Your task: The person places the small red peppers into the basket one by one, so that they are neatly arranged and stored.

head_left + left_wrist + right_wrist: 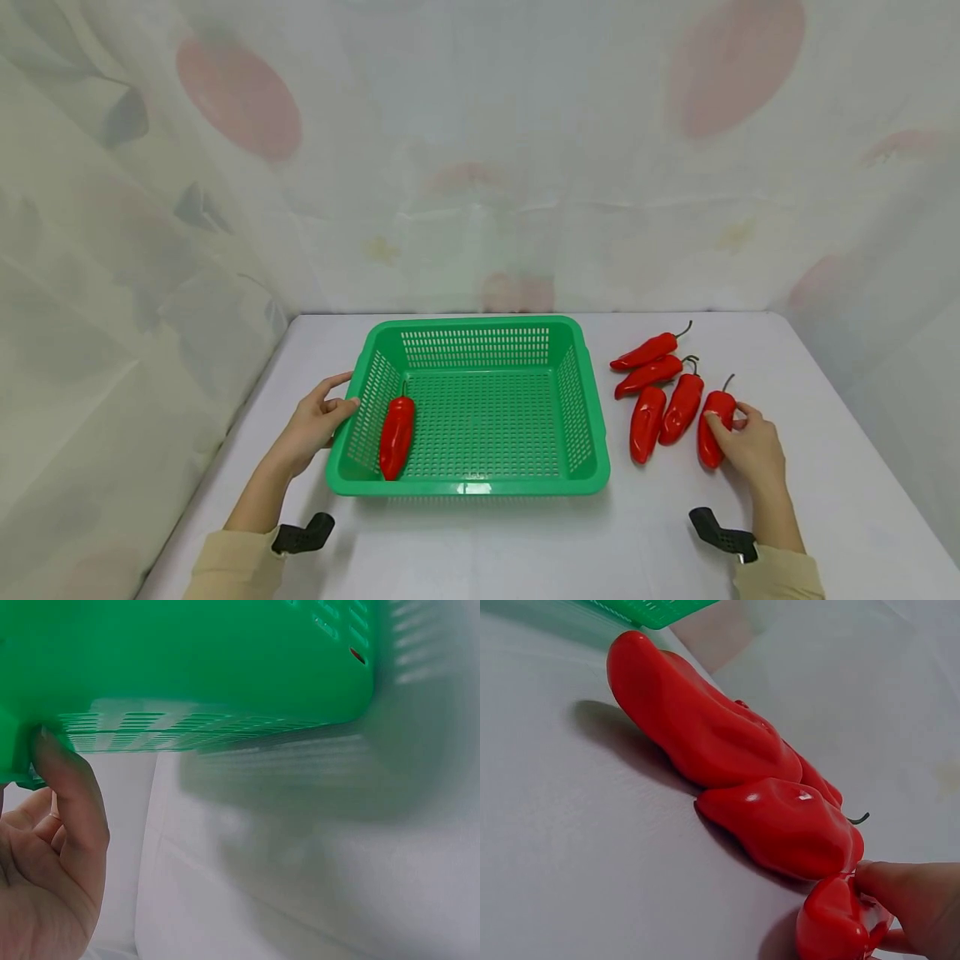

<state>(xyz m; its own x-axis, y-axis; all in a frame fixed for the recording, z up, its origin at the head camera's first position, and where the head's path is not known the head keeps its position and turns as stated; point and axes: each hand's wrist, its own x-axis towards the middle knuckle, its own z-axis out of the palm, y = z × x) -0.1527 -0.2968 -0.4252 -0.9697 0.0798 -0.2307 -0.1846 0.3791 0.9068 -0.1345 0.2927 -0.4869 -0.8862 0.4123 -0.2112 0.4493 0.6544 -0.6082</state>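
Observation:
At the left side of a green plastic basket, my left hand holds the rim, thumb on the edge and a finger bent under it in the left wrist view. One red chili pepper lies in the basket along its left wall, stem pointing away. On the right, my right hand grips another red pepper between thumb and fingers; it is the rightmost of a group. In the right wrist view the thumb presses the gripped pepper, which lies close beside its neighbour.
Several more red peppers lie left of the right hand, among them one at the back and one in front. A white cloth covers the table. Patterned sheets hang behind and at both sides.

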